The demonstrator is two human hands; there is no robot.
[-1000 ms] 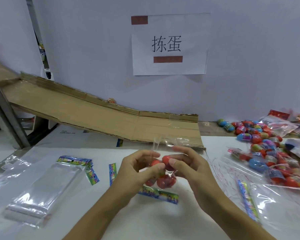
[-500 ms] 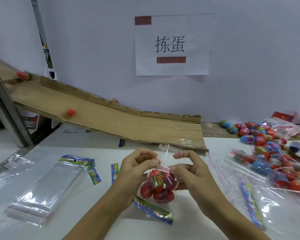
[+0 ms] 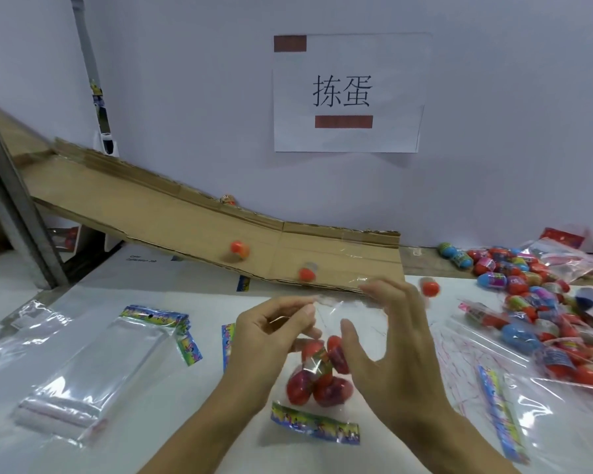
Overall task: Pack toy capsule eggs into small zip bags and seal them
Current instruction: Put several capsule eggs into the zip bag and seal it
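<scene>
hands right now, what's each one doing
Left hand: pinches the top edge of the bag of eggs.
Right hand: open, fingers spread, holding nothing.

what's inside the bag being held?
The clear zip bag holds red capsule eggs, about four showing. The left hand pinches its top; the right hand covers its right side, so the exact count is unclear.

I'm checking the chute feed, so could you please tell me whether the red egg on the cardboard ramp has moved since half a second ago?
Yes. The red egg has rolled down the cardboard ramp, rightward towards its lower end and further from the grey post.
</scene>
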